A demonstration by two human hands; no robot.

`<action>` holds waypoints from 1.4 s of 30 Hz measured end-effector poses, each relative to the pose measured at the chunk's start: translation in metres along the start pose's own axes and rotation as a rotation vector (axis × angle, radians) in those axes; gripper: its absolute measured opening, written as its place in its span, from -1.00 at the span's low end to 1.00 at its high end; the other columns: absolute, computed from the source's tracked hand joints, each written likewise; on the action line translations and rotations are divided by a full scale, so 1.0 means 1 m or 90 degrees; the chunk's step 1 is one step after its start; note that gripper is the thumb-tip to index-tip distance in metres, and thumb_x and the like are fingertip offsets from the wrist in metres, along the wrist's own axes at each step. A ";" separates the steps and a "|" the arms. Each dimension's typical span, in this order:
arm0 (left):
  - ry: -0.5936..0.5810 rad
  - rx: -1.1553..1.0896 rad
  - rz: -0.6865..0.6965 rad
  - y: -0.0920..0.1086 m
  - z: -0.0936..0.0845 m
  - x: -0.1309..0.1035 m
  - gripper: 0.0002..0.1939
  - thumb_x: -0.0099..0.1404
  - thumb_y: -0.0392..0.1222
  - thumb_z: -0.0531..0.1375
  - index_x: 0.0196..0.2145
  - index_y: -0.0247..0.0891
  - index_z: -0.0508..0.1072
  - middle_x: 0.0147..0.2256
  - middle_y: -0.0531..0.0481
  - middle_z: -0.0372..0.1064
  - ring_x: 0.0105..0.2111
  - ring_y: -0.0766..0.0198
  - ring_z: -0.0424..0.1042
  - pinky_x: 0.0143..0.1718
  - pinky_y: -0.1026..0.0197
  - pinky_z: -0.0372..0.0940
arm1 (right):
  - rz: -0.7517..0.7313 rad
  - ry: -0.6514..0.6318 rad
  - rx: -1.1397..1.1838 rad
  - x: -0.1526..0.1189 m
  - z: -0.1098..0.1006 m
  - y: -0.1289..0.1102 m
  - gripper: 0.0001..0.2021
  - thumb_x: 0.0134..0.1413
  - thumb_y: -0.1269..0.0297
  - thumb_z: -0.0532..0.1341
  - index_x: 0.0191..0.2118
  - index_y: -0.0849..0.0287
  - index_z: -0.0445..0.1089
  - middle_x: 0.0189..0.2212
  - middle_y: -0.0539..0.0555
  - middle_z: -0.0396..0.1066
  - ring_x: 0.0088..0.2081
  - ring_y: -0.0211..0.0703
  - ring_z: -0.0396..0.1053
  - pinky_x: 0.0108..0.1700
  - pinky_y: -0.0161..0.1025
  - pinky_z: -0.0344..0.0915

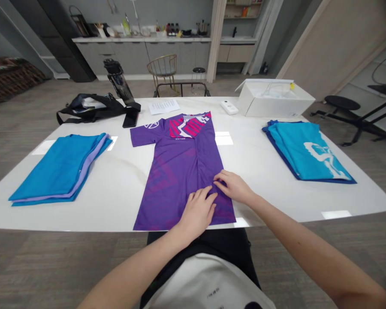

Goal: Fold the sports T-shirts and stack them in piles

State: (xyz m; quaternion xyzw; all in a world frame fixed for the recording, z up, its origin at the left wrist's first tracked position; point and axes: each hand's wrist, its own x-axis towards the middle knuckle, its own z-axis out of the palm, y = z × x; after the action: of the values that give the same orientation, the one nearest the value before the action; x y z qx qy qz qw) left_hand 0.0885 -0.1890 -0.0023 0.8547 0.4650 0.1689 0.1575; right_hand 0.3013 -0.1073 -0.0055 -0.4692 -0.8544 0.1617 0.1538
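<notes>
A purple shirt (176,171) with a pink and white patterned collar area lies on the white table, its right side folded inward and one short sleeve spread to the left. My left hand (199,208) rests on the lower part of the shirt with its fingers spread. Close beside it, my right hand (232,185) touches the shirt's right edge, fingers bent and slightly apart. Neither hand has lifted fabric that I can see.
Folded blue and lilac clothes (61,167) lie at the left of the table (122,171). Folded blue clothes (309,150) lie at the right. Along the back are a black bag (93,107), a bottle (119,81), a phone (130,118), paper (164,107) and a white box (275,101).
</notes>
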 end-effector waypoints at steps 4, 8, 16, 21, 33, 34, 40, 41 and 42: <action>0.012 -0.082 -0.013 0.000 -0.001 -0.015 -0.60 0.46 -0.38 0.00 0.08 -0.10 0.50 0.13 -0.09 0.41 0.08 0.13 0.42 0.13 0.02 0.42 | -0.056 -0.040 0.014 -0.045 0.004 -0.021 -0.83 0.40 0.16 0.17 -0.10 0.06 0.48 -0.24 0.08 0.48 -0.21 -0.07 0.46 -0.12 -0.15 0.30; 0.018 -0.190 0.015 0.001 -0.001 -0.025 -0.60 0.37 -0.47 0.04 0.01 -0.18 0.53 0.03 -0.09 0.44 0.06 0.19 0.45 0.19 0.09 0.39 | -0.105 -0.044 -0.023 -0.072 0.008 -0.040 -0.79 0.40 0.12 0.18 -0.14 0.12 0.48 -0.28 0.09 0.47 -0.19 -0.06 0.44 -0.13 -0.14 0.23; 0.014 -0.121 0.143 -0.005 -0.011 -0.048 -0.43 0.30 -0.56 0.02 0.17 -0.19 0.44 0.16 -0.11 0.40 0.17 0.18 0.42 0.23 0.07 0.38 | -0.032 0.059 -0.110 -0.105 0.014 -0.064 -0.68 0.31 0.01 0.26 -0.04 0.16 0.48 -0.17 0.16 0.48 -0.13 0.02 0.38 -0.07 -0.08 0.18; 0.175 -0.042 0.120 -0.005 -0.002 -0.048 -0.68 0.46 -0.41 0.04 0.03 -0.25 0.50 -0.01 -0.13 0.52 0.03 0.15 0.50 0.11 0.06 0.45 | 0.032 0.136 -0.203 -0.116 0.025 -0.076 -0.77 0.33 0.17 0.22 -0.05 0.17 0.49 -0.21 0.16 0.48 -0.14 0.04 0.36 -0.09 -0.05 0.14; 0.038 0.016 0.157 0.002 -0.013 -0.066 -0.79 0.51 -0.23 0.12 -0.03 -0.20 0.54 -0.17 -0.05 0.58 -0.15 0.16 0.49 -0.07 0.05 0.31 | -0.053 0.151 -0.223 -0.139 0.019 -0.067 -0.83 0.32 0.38 0.17 -0.14 0.16 0.53 -0.28 0.14 0.50 -0.19 -0.02 0.37 -0.10 -0.07 0.14; 0.016 -0.015 0.152 0.002 -0.014 -0.068 -0.78 0.51 -0.21 0.13 0.00 -0.18 0.54 -0.15 -0.04 0.58 -0.14 0.17 0.50 -0.05 0.06 0.32 | -0.061 0.144 -0.202 -0.139 0.018 -0.066 -0.85 0.34 0.31 0.19 -0.15 0.16 0.53 -0.28 0.13 0.50 -0.20 -0.03 0.38 -0.09 -0.07 0.14; 0.006 -0.158 0.056 -0.026 -0.038 -0.051 -0.77 0.52 -0.15 0.10 -0.06 -0.12 0.57 -0.11 0.03 0.58 -0.09 0.24 0.53 0.02 0.17 0.35 | -0.028 0.109 -0.073 -0.094 0.003 -0.053 -0.72 0.44 0.13 0.13 -0.24 0.14 0.50 -0.38 0.05 0.50 -0.33 -0.15 0.42 -0.15 -0.16 0.19; 0.017 -0.144 0.033 -0.037 -0.044 -0.041 -0.77 0.52 -0.16 0.10 -0.07 -0.13 0.57 -0.12 0.03 0.58 -0.09 0.23 0.53 0.02 0.16 0.36 | -0.014 0.104 -0.061 -0.075 0.000 -0.050 -0.71 0.45 0.15 0.12 -0.24 0.12 0.51 -0.38 0.05 0.49 -0.33 -0.16 0.42 -0.16 -0.18 0.20; 0.031 -0.117 0.012 -0.049 -0.049 -0.030 -0.77 0.51 -0.17 0.10 -0.08 -0.14 0.57 -0.12 0.01 0.57 -0.08 0.21 0.52 0.02 0.15 0.37 | 0.002 0.100 -0.051 -0.054 -0.001 -0.045 -0.72 0.44 0.15 0.11 -0.24 0.11 0.51 -0.38 0.04 0.49 -0.32 -0.15 0.43 -0.17 -0.20 0.20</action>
State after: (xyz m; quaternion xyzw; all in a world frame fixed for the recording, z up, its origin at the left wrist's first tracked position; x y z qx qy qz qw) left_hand 0.0159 -0.1835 0.0167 0.8366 0.4435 0.2326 0.2223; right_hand 0.2956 -0.1763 0.0087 -0.4875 -0.8449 0.0901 0.2009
